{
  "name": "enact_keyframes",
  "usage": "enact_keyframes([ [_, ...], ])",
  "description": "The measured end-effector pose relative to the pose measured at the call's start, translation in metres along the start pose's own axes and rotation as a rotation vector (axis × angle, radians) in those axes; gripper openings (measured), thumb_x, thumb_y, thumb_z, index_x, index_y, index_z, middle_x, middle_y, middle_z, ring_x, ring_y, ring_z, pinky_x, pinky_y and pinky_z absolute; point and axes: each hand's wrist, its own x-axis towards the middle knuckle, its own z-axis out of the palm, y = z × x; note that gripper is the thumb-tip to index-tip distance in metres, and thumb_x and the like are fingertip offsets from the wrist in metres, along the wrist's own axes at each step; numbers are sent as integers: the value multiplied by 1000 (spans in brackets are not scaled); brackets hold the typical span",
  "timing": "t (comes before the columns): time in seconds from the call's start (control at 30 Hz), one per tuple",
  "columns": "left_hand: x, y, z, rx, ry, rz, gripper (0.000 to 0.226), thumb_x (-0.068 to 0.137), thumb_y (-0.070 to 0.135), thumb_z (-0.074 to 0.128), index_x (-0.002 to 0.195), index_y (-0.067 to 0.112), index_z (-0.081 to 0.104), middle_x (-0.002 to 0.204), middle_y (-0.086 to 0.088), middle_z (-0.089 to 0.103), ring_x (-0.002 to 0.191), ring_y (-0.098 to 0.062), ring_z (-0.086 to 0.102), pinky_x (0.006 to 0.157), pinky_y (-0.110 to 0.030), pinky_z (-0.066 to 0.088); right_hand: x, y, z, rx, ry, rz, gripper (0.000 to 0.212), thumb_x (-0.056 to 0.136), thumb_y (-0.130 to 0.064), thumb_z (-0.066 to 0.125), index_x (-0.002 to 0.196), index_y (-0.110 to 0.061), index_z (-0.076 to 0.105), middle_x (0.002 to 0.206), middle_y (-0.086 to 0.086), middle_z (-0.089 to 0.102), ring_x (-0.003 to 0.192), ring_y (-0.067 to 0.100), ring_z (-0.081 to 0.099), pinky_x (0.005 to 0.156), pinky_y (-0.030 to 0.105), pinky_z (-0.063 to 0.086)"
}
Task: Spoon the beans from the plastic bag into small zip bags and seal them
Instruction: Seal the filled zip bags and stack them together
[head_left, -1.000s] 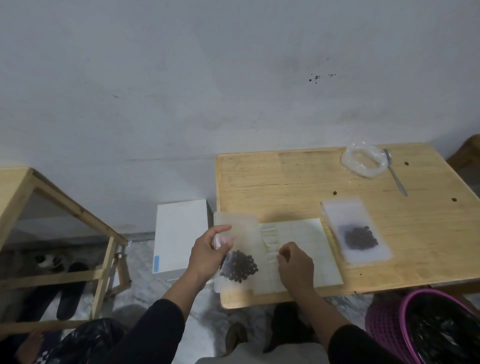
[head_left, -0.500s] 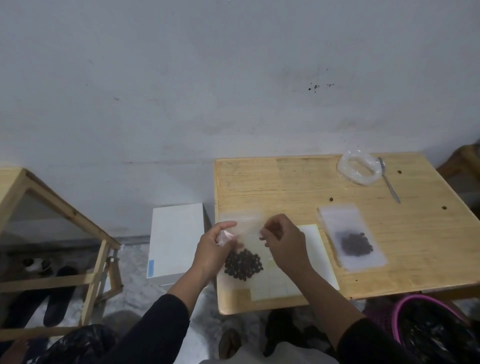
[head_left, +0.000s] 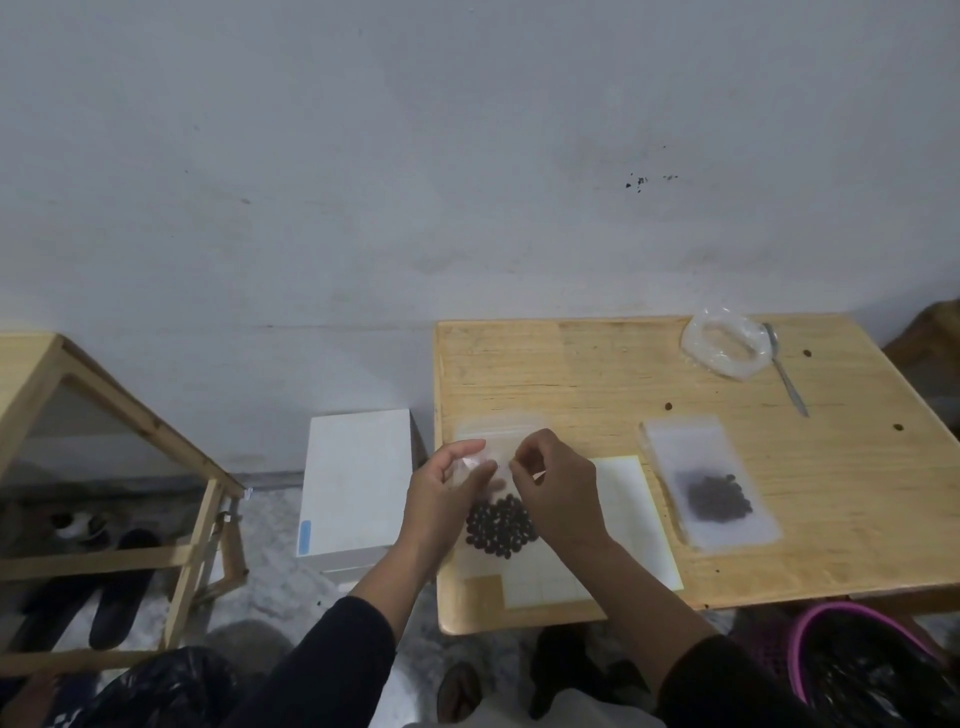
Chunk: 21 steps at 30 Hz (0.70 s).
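Hands meet at the near-left corner of the pale wooden counter (head_left: 597, 374): left hand (head_left: 447, 499) and right hand (head_left: 558, 493) both pinch the top strip of a small clear zip bag of dark beans (head_left: 500, 525), its strip running left-right between them. Right of this bag lies another filled frosted zip bag (head_left: 711, 480); beyond that, crumpled clear plastic bag (head_left: 727, 345) beside a metal spoon (head_left: 785, 371).
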Motion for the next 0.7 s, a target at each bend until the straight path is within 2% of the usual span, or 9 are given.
enact_keyframes([
  [0.07,0,0,3,29,22,24,28,83,13,69,106,27,62,110,2,65,82,-5,70,73,-16,50,-1,0,0,-6,8,-13,10,82,-7,64,79,-12,55,73,-2,60,67,11,56,60,11,42],
  [0.13,0,-1,6,66,59,42,28,82,13,70,101,33,63,106,7,65,92,-2,66,85,-21,50,-1,1,0,-13,34,-14,12,80,-13,68,83,-14,56,78,-5,58,65,6,53,59,11,40],
  [0.23,1,-1,7,88,92,72,27,81,19,72,99,38,64,115,12,62,114,-15,56,97,-32,48,-4,3,0,31,114,102,37,72,-29,77,99,-18,53,94,-8,51,70,3,46,61,10,36],
  [0.33,-1,3,8,98,98,69,27,83,19,70,101,38,62,120,8,59,115,-12,52,83,-17,47,-4,2,-2,149,110,236,53,67,-36,80,106,-23,46,101,-8,52,78,8,50,65,13,39],
  [0.4,-1,4,7,76,97,62,28,82,19,70,101,38,62,119,1,61,107,-17,59,73,-16,49,-2,2,-4,205,95,292,57,66,-37,81,106,-27,41,104,-7,52,83,10,51,68,17,42],
  [0.5,-3,4,7,70,82,60,29,82,19,71,101,40,62,115,-1,64,92,-15,67,83,-28,52,0,1,-8,287,66,333,60,66,-34,81,106,-29,36,100,-7,54,85,10,52,70,19,43],
  [0.57,-4,5,8,80,61,60,29,82,20,71,100,41,62,114,2,64,94,-15,67,91,-35,51,0,-1,-8,332,66,312,57,69,-28,80,105,-29,35,88,-5,60,80,13,56,67,16,42],
  [0.63,-5,5,9,95,40,80,27,83,21,70,100,41,63,113,5,64,97,-11,66,86,-27,52,0,-2,-8,345,68,277,52,73,-23,78,104,-31,36,77,-5,63,76,18,60,66,17,43],
  [0.7,-6,7,10,94,40,97,22,86,17,67,103,31,64,108,6,65,86,3,65,72,-12,49,1,-2,-8,345,51,246,47,74,-20,76,102,-32,40,73,-5,63,73,18,62,66,18,45],
])
